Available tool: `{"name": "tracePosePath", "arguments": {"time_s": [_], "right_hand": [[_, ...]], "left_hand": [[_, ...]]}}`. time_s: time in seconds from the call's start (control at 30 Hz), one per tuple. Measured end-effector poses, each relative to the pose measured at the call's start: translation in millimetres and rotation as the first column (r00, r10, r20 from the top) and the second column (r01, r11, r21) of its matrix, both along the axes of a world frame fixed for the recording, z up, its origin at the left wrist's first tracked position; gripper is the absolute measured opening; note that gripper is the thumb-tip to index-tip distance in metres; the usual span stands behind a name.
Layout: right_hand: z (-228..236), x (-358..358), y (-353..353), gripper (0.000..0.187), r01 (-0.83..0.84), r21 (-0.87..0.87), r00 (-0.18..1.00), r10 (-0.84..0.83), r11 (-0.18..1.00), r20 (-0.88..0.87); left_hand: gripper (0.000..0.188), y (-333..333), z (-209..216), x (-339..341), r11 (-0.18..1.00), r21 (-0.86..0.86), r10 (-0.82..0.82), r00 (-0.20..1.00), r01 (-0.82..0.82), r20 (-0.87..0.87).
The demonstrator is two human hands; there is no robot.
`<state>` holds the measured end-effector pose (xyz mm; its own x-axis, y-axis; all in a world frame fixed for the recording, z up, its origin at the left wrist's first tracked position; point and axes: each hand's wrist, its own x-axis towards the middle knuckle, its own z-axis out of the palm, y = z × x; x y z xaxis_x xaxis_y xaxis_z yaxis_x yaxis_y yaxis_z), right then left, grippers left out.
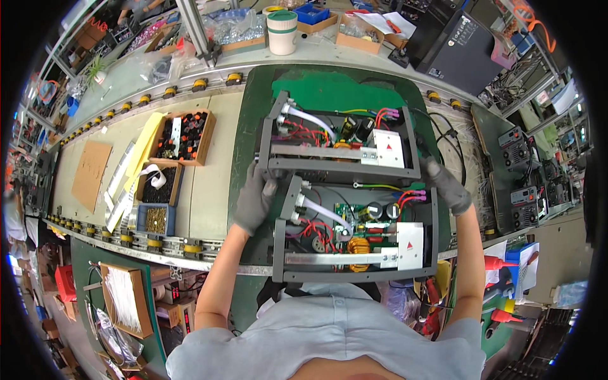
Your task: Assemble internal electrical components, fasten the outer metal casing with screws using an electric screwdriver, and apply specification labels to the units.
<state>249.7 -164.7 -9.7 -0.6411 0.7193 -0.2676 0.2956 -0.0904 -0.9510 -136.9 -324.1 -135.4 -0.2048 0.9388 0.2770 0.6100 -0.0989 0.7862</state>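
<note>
Two open dark grey metal chassis with circuit boards, coloured wires and white plates lie one behind the other. The far chassis (329,166) rests on a green board (256,95); the near chassis (354,277) sits closer to my body, at the board's front edge. My left hand (255,201), in a grey glove, grips the left end of the far chassis, thumb toward its front corner. At its right end my right hand (451,188), also gloved, closes on the side; part of its fingers is hidden behind the metal.
Left of the board stand a wooden box of black parts (204,151), a blue tray of brass screws (170,219) and yellow paper (144,145). A roller rail (155,243) runs along the front. Behind are a lidded cup (282,41) and a black computer case (465,50).
</note>
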Motion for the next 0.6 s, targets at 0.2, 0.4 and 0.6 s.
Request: {"name": "tracePosePath", "arguments": {"time_s": [0.2,0.4,0.6], "right_hand": [[5,-1,18,0.061,0.059,0.177,0.979,-0.091,0.982,0.181],[79,-54,115,0.046,0.236,0.584,0.940,-0.334,0.777,0.065],[156,-221,279,0.042,-0.008,0.920,0.993,-0.103,0.391,0.052]], "left_hand": [[0.042,4,7,13,0.996,0.080,0.056,0.991,-0.047,-0.122],[0.041,-2,2,10,0.992,0.094,0.087,0.992,-0.078,-0.096],[0.067,-8,17,9,0.990,-0.099,0.104,0.991,-0.096,0.079]]}}
